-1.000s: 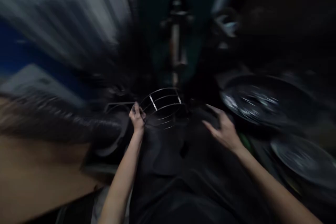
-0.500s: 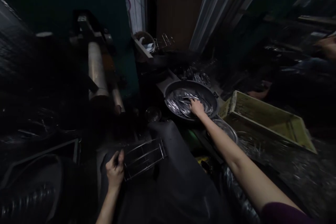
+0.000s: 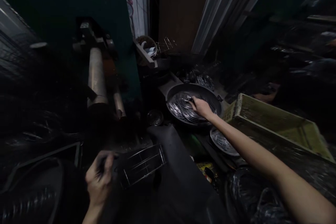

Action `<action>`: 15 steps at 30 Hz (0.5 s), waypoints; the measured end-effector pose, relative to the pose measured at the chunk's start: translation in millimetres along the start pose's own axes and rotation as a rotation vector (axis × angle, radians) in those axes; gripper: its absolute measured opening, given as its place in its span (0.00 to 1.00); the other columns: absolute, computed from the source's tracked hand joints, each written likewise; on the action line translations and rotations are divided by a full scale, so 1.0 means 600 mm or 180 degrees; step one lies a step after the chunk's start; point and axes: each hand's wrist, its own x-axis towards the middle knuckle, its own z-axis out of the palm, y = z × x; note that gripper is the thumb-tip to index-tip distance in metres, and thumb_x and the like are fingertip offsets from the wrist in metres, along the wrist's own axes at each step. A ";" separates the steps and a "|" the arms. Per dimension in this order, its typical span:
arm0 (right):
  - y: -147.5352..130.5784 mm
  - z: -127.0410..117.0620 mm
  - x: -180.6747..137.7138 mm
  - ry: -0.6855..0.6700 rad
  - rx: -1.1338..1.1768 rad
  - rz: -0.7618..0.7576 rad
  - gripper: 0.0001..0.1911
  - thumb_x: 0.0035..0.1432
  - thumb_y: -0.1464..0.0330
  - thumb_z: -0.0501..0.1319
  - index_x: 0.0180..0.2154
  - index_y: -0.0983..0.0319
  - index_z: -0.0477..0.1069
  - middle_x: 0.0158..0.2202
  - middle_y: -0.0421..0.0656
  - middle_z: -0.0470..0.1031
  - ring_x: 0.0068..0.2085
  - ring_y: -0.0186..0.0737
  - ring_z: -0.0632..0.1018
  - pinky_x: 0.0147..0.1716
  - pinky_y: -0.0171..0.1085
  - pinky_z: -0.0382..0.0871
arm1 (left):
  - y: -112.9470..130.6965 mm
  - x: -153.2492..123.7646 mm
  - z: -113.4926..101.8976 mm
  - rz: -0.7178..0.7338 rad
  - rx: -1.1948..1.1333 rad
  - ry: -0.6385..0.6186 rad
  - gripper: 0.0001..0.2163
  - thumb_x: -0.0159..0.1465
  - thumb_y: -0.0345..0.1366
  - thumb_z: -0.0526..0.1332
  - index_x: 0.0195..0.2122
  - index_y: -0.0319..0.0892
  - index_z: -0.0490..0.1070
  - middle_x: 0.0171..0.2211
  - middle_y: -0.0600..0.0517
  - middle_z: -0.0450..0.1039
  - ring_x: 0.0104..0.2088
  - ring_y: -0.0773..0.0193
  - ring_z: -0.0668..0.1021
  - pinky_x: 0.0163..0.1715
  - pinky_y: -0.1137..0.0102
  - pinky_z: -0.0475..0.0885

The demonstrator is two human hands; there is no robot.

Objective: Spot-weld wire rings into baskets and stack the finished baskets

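Observation:
A wire rack (image 3: 143, 164) with thin bright bars lies tilted over my lap, on dark cloth. To its left is my left hand (image 3: 99, 178), smeared by motion, with curled fingers and a raised thumb. A gap separates it from the rack's near end, and whatever its fingers enclose is too dark to make out. My right hand (image 3: 201, 107) reaches into a round dark pan (image 3: 172, 89), its fingers pinched together at the thin metal wires (image 3: 181, 108) heaped inside. How many wires are in that pinch is hidden.
A green machine (image 3: 128, 73) with a metal cylinder (image 3: 96, 73) stands at left. Right of the pan is a yellow crate (image 3: 278, 115). Below the pan sits a metal dish (image 3: 223, 141) of small pieces. Another person's hand (image 3: 269, 92) shows at far right.
My left hand has moved left, away from the rack's end. Over the pan, my right hand has closed its fingers and turned slightly. The view has shifted a little.

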 end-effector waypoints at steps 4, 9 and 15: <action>-0.131 -0.108 -0.013 0.0398 0.3735 0.0283 0.09 0.63 0.65 0.52 0.38 0.63 0.66 0.25 0.39 0.66 0.23 0.32 0.67 0.22 0.30 0.63 | 0.111 0.012 0.094 0.0589 -0.0544 -0.1223 0.14 0.65 0.40 0.51 0.48 0.44 0.70 0.49 0.49 0.70 0.49 0.62 0.72 0.51 0.68 0.65; -0.269 -0.173 -0.051 -0.0468 0.5720 0.0433 0.06 0.62 0.68 0.53 0.32 0.61 0.65 0.20 0.34 0.59 0.18 0.27 0.62 0.19 0.26 0.61 | 0.179 0.024 0.173 0.0286 -0.1646 -0.2006 0.16 0.65 0.45 0.51 0.46 0.40 0.68 0.30 0.51 0.71 0.31 0.68 0.73 0.34 0.73 0.69; -0.304 -0.060 -0.154 -0.0915 0.3929 -0.0208 0.17 0.57 0.56 0.58 0.29 0.64 0.71 0.28 0.42 0.72 0.33 0.38 0.73 0.33 0.34 0.68 | 0.138 0.073 0.145 -0.0857 -0.2939 -0.1332 0.09 0.66 0.39 0.52 0.34 0.39 0.65 0.15 0.61 0.57 0.13 0.76 0.60 0.16 0.80 0.58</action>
